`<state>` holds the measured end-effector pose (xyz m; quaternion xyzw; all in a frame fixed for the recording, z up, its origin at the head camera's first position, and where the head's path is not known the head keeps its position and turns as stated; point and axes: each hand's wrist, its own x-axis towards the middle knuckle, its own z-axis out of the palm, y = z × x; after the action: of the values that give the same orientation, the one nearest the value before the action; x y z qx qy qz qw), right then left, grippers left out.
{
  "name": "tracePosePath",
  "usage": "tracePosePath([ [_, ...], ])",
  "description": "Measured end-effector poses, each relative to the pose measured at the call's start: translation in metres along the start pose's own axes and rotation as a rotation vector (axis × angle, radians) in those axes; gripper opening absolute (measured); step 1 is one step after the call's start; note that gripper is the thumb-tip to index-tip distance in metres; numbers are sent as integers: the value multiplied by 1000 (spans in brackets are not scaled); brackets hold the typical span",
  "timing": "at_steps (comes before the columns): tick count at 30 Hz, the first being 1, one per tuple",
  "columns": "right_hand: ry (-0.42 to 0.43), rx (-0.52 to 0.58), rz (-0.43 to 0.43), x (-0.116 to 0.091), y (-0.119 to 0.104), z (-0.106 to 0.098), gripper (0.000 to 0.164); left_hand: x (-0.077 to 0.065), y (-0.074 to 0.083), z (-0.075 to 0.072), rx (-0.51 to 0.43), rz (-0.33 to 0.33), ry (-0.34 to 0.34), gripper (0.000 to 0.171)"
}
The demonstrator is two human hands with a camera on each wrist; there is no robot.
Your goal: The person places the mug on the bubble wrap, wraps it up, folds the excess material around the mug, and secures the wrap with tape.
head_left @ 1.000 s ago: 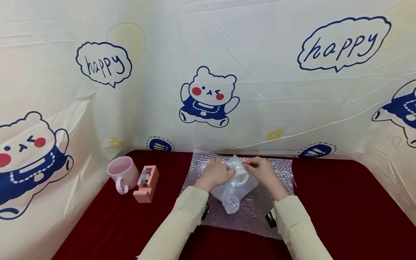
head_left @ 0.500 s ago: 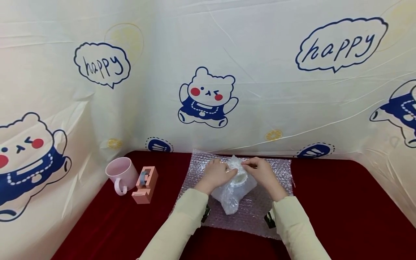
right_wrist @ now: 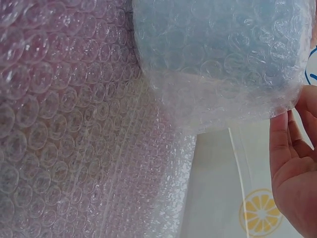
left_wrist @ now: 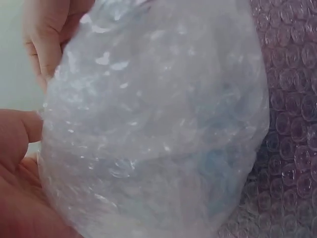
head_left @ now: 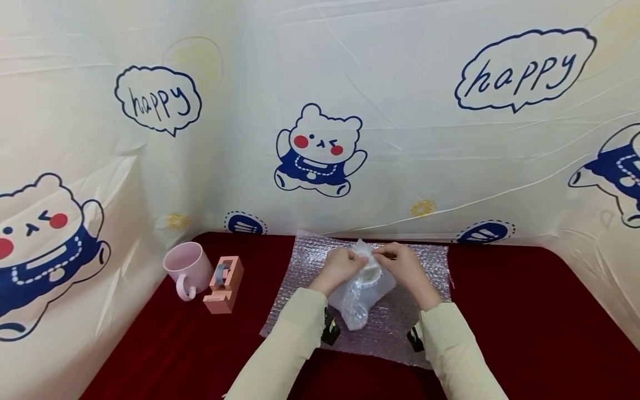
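A bundle of clear bubble wrap (head_left: 356, 303) sits in front of me, wrapped around a whitish and pale blue thing whose shape is blurred by the plastic. My left hand (head_left: 341, 265) grips the wrap at the bundle's upper left, thumb pointing inward; the left wrist view shows that thumb (left_wrist: 22, 126) right at the bundle's edge. Opposite it, my right hand (head_left: 402, 266) pinches the wrap at the top between thumb and fingertips. In the right wrist view its fingers (right_wrist: 281, 141) meet the lower edge of the bundle (right_wrist: 218, 54).
Under the bundle lies a flat bubble wrap sheet (head_left: 300, 278) on a dark red cloth (head_left: 525, 311). To the left stand a pink mug (head_left: 192, 266) and a pink tape dispenser (head_left: 225, 286). A printed white curtain (head_left: 425, 139) closes off the back and sides.
My left hand has lifted its spread fingers off the bundle's left side and moved right, drawing them in toward the thumb near the top. My right hand has stayed nearly still.
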<state>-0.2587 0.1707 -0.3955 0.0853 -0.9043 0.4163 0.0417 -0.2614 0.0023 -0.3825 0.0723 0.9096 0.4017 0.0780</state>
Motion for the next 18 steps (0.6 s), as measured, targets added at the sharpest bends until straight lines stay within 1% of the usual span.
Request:
tracePosePath([
  [1, 1, -2, -1, 0, 0, 0, 18, 0, 0, 0, 33, 13, 19, 30],
  [3, 2, -5, -1, 0, -1, 0, 18, 1, -3, 0, 79, 31, 25, 34],
  [5, 2, -5, 0, 0, -1, 0, 18, 1, -7, -1, 85, 37, -3, 39],
  [9, 1, -4, 5, -1, -1, 0, 18, 1, -15, -8, -1, 29, -117, 51],
  [11, 0, -3, 12, -1, -2, 0, 18, 0, -17, -12, -20, 46, -152, 49],
  [13, 1, -3, 19, -1, -2, 0, 18, 0, -18, -15, -17, 67, -176, 46],
  [15, 5, 0, 24, 0, -3, 1, 18, 1, -19, -16, 1, 100, -190, 43],
  [18, 16, 8, 17, 0, -3, 3, 18, 2, -19, -17, 38, 137, -191, 39],
])
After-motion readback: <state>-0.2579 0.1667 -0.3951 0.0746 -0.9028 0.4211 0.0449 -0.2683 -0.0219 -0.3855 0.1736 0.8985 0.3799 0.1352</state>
